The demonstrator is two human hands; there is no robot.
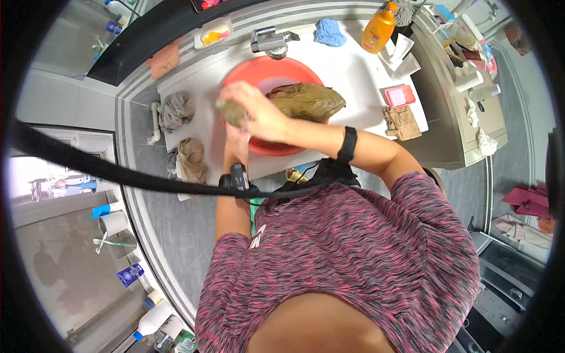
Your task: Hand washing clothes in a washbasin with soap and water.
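Note:
A red plastic basin stands on the white sink counter under the faucet. Wet olive-green cloth lies across its middle and over its right rim. At the basin's left side my right hand, blurred, reaches over a bunched part of olive-green cloth, with its fingers around it. My left hand is just below, at the basin's left edge, touching the underside of that cloth; its fingers are mostly hidden by the bunch and by my right hand.
A chrome faucet rises behind the basin. Right of it are a blue cloth, an orange pump bottle, a red soap dish and a folded brown cloth. Grey and tan cloths lie at left.

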